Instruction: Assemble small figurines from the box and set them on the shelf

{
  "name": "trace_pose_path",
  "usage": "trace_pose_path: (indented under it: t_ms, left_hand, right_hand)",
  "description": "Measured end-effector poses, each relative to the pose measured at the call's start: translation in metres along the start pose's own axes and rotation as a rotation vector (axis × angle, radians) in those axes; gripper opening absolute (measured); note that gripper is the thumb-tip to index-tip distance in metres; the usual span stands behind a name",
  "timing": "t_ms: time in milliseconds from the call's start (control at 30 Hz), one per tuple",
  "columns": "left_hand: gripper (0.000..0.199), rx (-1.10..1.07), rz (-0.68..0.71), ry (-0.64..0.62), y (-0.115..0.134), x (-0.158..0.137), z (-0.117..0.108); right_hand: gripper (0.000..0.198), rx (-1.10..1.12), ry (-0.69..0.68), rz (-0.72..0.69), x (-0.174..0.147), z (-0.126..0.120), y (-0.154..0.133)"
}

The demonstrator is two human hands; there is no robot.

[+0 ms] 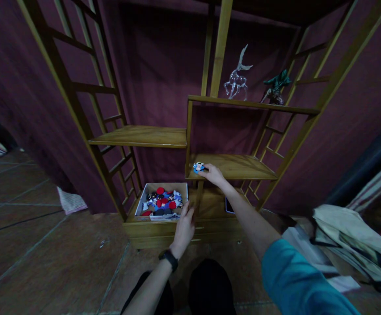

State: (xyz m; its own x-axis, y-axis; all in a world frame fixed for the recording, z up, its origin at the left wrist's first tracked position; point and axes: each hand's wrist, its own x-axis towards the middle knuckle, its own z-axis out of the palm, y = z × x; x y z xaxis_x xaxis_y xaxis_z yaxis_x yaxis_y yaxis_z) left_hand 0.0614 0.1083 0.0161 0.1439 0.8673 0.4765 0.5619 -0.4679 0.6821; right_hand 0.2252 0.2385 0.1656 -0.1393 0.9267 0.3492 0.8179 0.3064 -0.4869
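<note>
My right hand (214,176) pinches a small cartoon figurine (198,167), blue, white and pinkish, at the left end of the lower right shelf (239,167). Whether the figurine rests on the wood or is held just above it, I cannot tell. My left hand (184,228), with a dark watch on the wrist, is at the right front corner of a shallow cardboard box (141,202). Its fingers are stretched out and nothing shows in them. Inside the box lies a jumble of small figures (164,202) in red, blue, white and black.
On the upper right shelf (256,104) stand a clear glass deer (237,81) and a dark green figure (277,87). A phone-like object (229,205) lies on the cabinet top beneath my right forearm. Bags and cloth (351,232) are heaped at the right.
</note>
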Motion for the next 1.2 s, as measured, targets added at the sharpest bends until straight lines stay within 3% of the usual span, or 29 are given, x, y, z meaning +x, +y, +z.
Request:
trace_pose_path:
  t_ms: [167, 333, 467, 567, 700, 800, 933, 1200]
  left_hand:
    - [0.043, 0.056, -0.048, -0.152, -0.007, -0.004, -0.008]
    - [0.030, 0.166, -0.317, -0.284, -0.009, -0.007, -0.018]
    - [0.024, 0.154, -0.487, -0.215, -0.021, -0.004, -0.028]
    - [0.019, 0.014, -0.569, -0.056, -0.041, 0.002, -0.038]
    - [0.012, -0.271, -0.715, 0.253, -0.074, 0.010, -0.052]
    - [0.010, -0.454, -0.819, 0.451, -0.096, 0.016, -0.061]
    - [0.018, -0.594, -0.842, 0.610, -0.115, 0.029, -0.068]
    - [0.021, -0.752, -0.858, 0.690, -0.124, 0.043, -0.082]
  right_hand:
    - [0.035, 0.135, 0.053, -0.026, -0.001, 0.005, 0.005]
    - [0.032, 0.381, 0.271, -0.074, -0.010, 0.008, 0.007]
    - [0.030, 0.472, 0.531, -0.098, -0.049, 0.014, -0.002]
    - [0.027, 0.501, 0.631, -0.039, -0.097, 0.038, -0.011]
    - [0.022, 0.623, 0.462, 0.089, -0.152, 0.097, -0.017]
    - [0.023, 0.668, 0.259, 0.133, -0.165, 0.138, -0.021]
    - [0.024, 0.658, 0.084, 0.077, -0.142, 0.167, -0.026]
    - [0.031, 0.484, 0.011, 0.168, -0.082, 0.214, -0.013]
